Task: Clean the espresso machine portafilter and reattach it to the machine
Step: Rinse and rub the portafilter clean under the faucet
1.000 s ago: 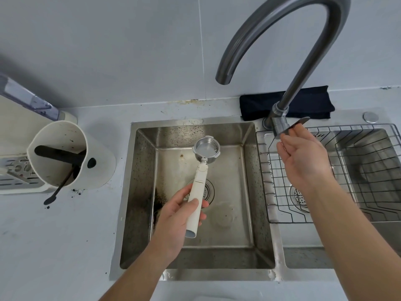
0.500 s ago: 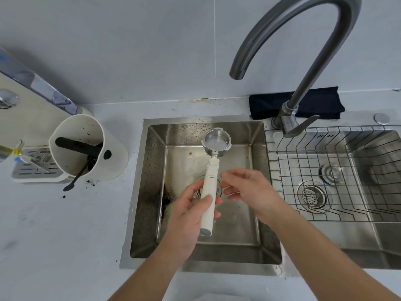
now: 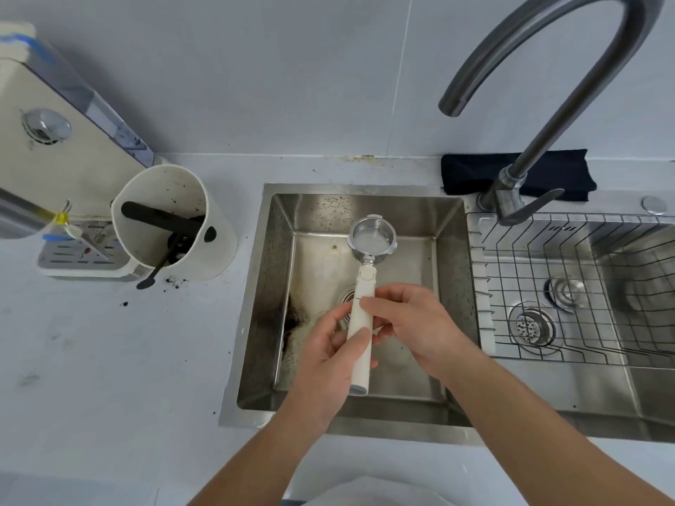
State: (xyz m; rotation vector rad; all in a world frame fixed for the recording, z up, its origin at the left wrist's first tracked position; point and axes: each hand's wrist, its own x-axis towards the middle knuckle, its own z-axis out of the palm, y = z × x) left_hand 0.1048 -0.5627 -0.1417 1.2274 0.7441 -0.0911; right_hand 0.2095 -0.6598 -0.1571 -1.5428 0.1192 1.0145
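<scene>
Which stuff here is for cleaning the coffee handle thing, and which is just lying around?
For the job: portafilter, left hand, right hand, faucet, left sink, espresso machine.
Just lying about: black cloth, white bin, wire rack.

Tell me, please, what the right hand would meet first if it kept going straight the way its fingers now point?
The right hand points leftward and its fingertips already rest on the portafilter handle. Beyond that, probably the left hand holding the handle lower down, though depth is unclear.
</scene>
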